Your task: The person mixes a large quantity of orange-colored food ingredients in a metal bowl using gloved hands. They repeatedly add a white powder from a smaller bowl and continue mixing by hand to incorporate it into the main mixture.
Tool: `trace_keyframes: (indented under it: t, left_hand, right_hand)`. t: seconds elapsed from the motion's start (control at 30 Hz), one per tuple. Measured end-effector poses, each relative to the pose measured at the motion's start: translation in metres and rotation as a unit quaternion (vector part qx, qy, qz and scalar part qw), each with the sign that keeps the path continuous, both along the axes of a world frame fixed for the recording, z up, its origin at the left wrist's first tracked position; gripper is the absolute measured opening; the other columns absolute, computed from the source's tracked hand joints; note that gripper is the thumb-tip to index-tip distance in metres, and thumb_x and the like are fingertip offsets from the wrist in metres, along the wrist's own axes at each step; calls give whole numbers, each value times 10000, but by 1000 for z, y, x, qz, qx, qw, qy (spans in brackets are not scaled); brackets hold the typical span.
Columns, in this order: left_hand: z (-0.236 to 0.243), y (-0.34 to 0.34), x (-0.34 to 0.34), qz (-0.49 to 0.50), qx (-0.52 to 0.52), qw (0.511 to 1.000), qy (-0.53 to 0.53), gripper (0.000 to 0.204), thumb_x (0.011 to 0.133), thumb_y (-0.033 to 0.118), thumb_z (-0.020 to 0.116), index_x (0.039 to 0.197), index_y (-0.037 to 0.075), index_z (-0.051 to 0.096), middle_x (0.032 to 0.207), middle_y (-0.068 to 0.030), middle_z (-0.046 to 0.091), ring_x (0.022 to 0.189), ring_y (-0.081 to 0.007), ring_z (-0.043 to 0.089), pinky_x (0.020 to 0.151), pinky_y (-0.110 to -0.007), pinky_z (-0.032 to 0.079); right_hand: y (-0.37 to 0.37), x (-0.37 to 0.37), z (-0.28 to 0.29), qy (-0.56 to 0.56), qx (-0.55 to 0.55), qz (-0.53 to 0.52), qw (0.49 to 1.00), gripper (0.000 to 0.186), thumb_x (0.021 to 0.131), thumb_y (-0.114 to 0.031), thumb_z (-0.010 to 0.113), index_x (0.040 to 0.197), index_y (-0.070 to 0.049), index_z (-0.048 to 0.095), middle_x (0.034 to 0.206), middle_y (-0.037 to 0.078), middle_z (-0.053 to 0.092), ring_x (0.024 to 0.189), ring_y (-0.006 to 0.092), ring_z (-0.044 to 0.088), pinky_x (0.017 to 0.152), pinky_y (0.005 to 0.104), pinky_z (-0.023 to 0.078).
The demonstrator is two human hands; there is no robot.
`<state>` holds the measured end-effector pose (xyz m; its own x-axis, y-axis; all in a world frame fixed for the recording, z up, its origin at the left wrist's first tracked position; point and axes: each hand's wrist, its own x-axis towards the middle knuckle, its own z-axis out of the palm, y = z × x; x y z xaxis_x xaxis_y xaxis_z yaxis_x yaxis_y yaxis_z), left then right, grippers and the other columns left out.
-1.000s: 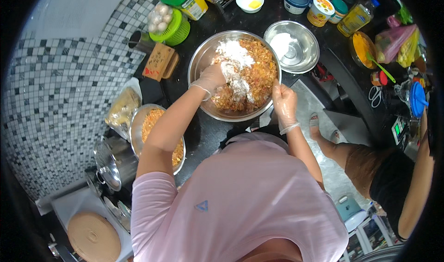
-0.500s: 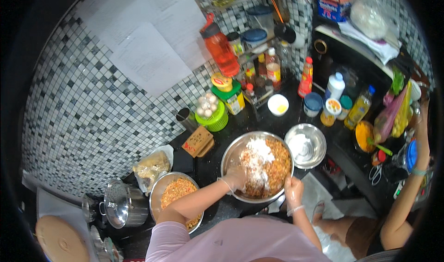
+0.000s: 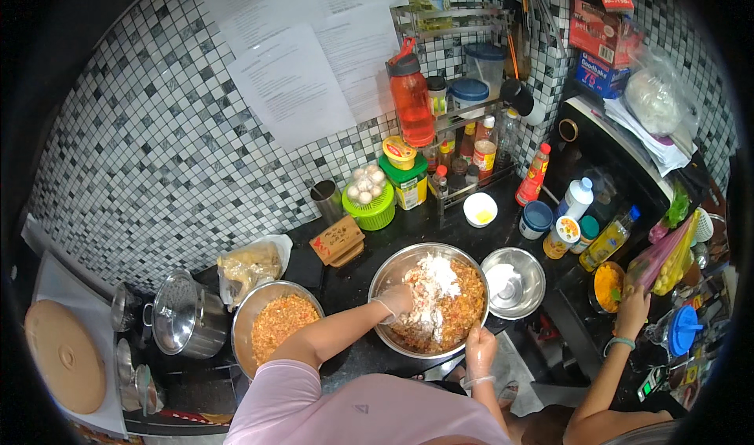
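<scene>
Round silver metal bowl (image 3: 382, 289) near black counter (image 3: 355, 360) edge, rim gripped by gloved right hand (image 3: 481, 351), left hand's (image 3: 398, 297) finger spread obscured

Recorded silver on the mixing bowl (image 3: 386, 280), mottled orange-brown in the mixture (image 3: 466, 297), plain white in the powder (image 3: 438, 276). Noted speckled orange in the crumbled food (image 3: 285, 323). Logged pale pink on the shirt (image 3: 338, 413), black on the surface (image 3: 428, 233), and a white, grey and black mosaic check on the wall tiles (image 3: 181, 107). Listed lime green for the basket (image 3: 373, 213), translucent red for the bottle (image 3: 413, 109), bright blue for the lid (image 3: 683, 333), white for the small bowl (image 3: 473, 203).
</scene>
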<state>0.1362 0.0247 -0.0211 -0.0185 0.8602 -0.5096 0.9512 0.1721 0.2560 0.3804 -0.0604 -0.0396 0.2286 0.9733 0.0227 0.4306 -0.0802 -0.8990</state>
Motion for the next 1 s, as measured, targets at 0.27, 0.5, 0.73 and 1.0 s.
trace_keyframes:
  t: [0.27,0.5,0.73,1.0]
  left_hand:
    - [42,-34,22,-104,-73,991,-46,663,598,394,812,1040,-71,645,1019,-261,664,967,-391,646,843,-437,513]
    - [-11,-36,34,-229,12,961,153,503,688,347,735,1003,-40,683,1001,-223,671,1067,-396,602,886,-455,495]
    - [-21,-17,24,-96,21,988,121,351,755,265,667,996,13,708,1012,-206,685,967,-318,672,801,-395,546]
    - [-42,1,-5,35,57,996,-66,438,786,225,690,1163,19,606,1051,-156,674,997,-267,647,843,-366,524]
  right_hand:
    - [2,2,0,-31,22,9,999,393,884,-237,529,617,51,554,588,267,527,500,390,555,513,464,403]
    - [-2,0,18,-20,-9,20,1000,401,880,-244,534,613,55,552,587,276,517,512,411,555,514,480,398]
    - [2,2,0,-43,7,17,999,436,890,-294,527,626,53,554,628,287,534,567,443,570,537,490,411]
    - [2,0,6,-46,14,23,999,409,929,-253,513,672,64,535,529,211,484,462,223,485,514,419,403]
